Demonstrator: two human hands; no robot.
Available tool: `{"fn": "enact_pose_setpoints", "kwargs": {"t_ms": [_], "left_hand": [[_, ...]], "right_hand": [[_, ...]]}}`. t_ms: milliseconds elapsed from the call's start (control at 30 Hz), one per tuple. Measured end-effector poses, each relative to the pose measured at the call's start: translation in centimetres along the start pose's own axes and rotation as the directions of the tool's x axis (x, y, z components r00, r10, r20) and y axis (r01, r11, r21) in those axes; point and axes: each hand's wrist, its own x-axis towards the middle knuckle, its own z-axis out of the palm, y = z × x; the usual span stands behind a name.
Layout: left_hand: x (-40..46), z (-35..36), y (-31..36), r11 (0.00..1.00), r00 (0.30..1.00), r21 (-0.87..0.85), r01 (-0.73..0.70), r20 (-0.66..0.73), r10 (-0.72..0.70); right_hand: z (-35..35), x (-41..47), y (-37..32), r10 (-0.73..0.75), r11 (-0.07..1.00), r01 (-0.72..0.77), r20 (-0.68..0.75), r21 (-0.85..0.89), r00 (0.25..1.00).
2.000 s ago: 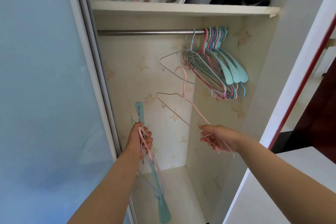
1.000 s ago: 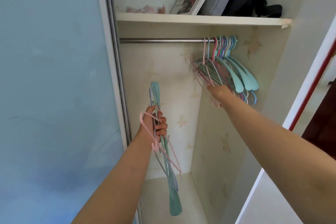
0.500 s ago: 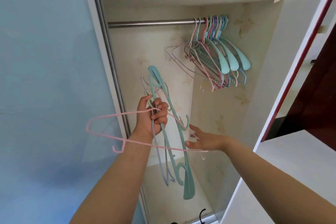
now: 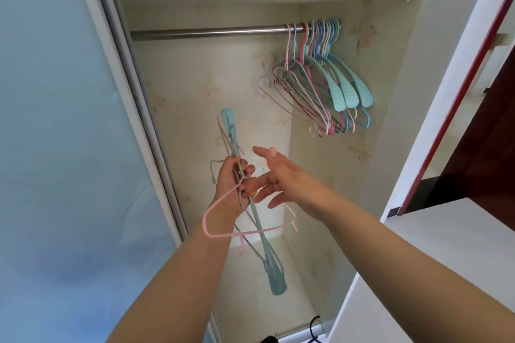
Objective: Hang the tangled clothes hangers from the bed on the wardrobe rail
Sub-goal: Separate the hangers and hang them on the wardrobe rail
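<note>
Hangers partly hung, a bunch left in hand.

The left hand (image 4: 232, 184) grips a tangled bunch (image 4: 252, 214) of pink, grey and teal hangers below the rail (image 4: 206, 32). The right hand (image 4: 278, 175), fingers spread and holding nothing, reaches just beside the bunch. At the rail's right end about ten hung hangers (image 4: 320, 83) crowd together; judging by this, most of the job is done.

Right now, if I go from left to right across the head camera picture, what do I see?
Blue sliding door → left hand gripping the bunch of hangers → open right hand → hangers on the rail → white wardrobe side panel → dark red door.
</note>
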Motion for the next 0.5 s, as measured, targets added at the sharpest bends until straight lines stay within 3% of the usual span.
{"fn": "enact_pose_setpoints", "kwargs": {"t_ms": [67, 133, 233, 300, 367, 400, 500], "left_hand": [[-0.5, 0.7, -1.0, 0.986, 0.998, 0.167, 0.012, -0.059, -0.002], [-0.7, 1.4, -1.6, 0.966, 0.990, 0.257, -0.038, -0.120, 0.071], [0.1, 1.2, -1.4, 0.987, 0.968, 0.109, -0.114, -0.212, 0.135], [0.4, 0.2, -1.2, 0.999, 0.983, -0.021, -0.035, -0.182, 0.031], [1.1, -1.5, -1.2, 0.996, 0.984, -0.042, 0.074, -0.161, -0.080], [1.1, -2.2, -1.2, 0.994, 0.980, -0.033, 0.106, -0.168, -0.110], [1.4, -3.9, -1.4, 0.985, 0.964, -0.060, 0.160, -0.206, -0.169]], "right_hand": [[0.7, -0.8, -2.1, 0.052, 0.996, -0.040, 0.156, -0.079, 0.986], [1.3, -1.2, -2.6, 0.138, 0.984, -0.111, 0.202, -0.143, 0.970], [1.3, -1.2, -1.6, 0.240, 0.967, -0.220, 0.167, -0.128, 0.956], [0.5, -1.3, -1.1, 0.307, 0.951, -0.309, 0.110, 0.007, 0.945], [-1.1, -1.4, -1.0, 0.390, 0.908, -0.398, 0.084, 0.133, 0.917], [-2.0, -1.4, -0.7, 0.416, 0.899, -0.422, 0.067, 0.116, 0.907], [-4.6, -1.7, -0.1, 0.438, 0.839, -0.437, -0.072, -0.324, 0.896]]}}
